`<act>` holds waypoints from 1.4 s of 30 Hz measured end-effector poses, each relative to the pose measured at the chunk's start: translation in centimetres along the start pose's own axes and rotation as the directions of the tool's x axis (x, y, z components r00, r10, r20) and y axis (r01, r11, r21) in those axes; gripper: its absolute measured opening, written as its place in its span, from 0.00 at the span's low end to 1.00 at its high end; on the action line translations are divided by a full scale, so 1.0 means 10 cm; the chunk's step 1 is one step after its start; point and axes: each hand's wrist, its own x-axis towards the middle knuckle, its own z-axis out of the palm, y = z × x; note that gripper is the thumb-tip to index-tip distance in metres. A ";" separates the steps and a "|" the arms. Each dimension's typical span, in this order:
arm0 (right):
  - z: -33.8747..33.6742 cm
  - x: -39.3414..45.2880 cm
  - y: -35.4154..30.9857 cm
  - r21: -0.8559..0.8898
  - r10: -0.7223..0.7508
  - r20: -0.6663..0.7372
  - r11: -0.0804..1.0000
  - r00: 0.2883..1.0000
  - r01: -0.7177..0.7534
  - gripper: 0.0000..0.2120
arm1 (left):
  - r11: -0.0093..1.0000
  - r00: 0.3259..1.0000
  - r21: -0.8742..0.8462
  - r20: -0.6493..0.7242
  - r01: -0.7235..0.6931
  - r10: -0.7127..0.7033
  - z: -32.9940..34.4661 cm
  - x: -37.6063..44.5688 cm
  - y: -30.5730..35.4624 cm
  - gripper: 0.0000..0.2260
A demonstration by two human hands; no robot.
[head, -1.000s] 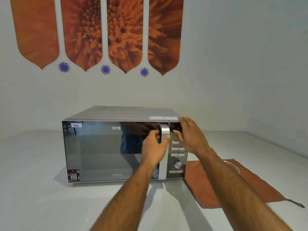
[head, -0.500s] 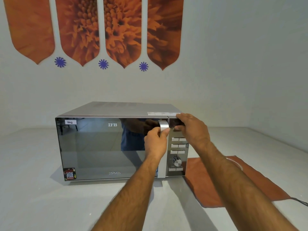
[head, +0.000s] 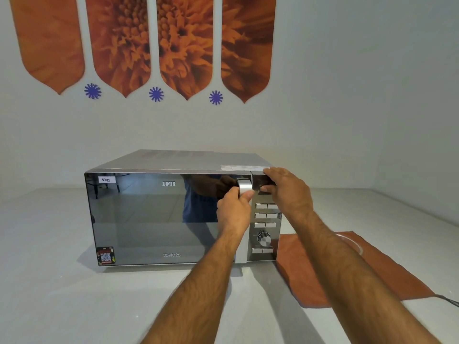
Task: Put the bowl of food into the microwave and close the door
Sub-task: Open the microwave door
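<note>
The silver microwave point(head: 159, 219) stands on the white counter with its mirrored door flush against the body. My left hand point(head: 233, 209) is wrapped around the vertical silver door handle point(head: 244, 187) near its top. My right hand point(head: 285, 192) clasps the microwave's top right corner, fingers on the top edge and thumb on the dark display panel. To the right, a pale curved rim point(head: 351, 242) shows on the orange cloth behind my right forearm; most of that object is hidden and no food is visible.
An orange cloth point(head: 310, 276) lies on the counter right of the microwave, with a dark cord point(head: 448, 299) at its far corner. The button panel and knob point(head: 264, 239) sit under my right hand. A white wall with orange flower panels rises behind.
My right hand has gone from lying flat on the control panel to curling over the top right corner. My left hand has stayed on the handle, and the door looks the same.
</note>
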 end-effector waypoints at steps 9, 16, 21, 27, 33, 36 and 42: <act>0.02 0.01 0.01 -0.012 0.011 0.007 1.000 1.000 -0.011 0.21 | 0.999 1.000 0.028 -0.017 -0.016 0.016 -0.02 -0.06 0.04 0.08; 0.02 -0.02 -0.02 0.003 0.023 -0.021 1.000 1.000 -0.023 0.20 | 0.992 0.994 -0.066 -0.026 -0.108 0.107 -0.23 -0.40 0.00 0.07; -0.04 -0.02 -0.07 -0.030 0.025 0.006 0.999 1.000 -0.025 0.20 | 0.983 0.982 -0.056 -0.081 -0.174 0.169 -0.40 -0.62 0.02 0.14; -0.14 -0.02 -0.14 -0.039 0.037 0.087 0.999 0.996 -0.034 0.21 | 0.847 0.916 0.373 0.020 -0.378 0.400 -0.74 -0.90 0.23 0.37; -0.27 -0.03 -0.20 -0.069 0.066 0.195 0.996 0.979 -0.053 0.22 | 0.638 0.728 0.592 -0.120 -0.493 0.675 -1.15 -1.09 0.42 0.30; -0.30 -0.04 -0.22 -0.081 0.080 0.217 0.995 0.973 -0.063 0.23 | 0.572 0.698 0.647 -0.084 -0.504 0.711 -1.36 -1.18 0.51 0.21; -0.32 -0.06 -0.27 -0.065 0.081 0.224 0.996 0.971 -0.068 0.24 | 0.552 0.796 0.740 -0.036 -0.385 0.604 -1.91 -1.57 0.70 0.16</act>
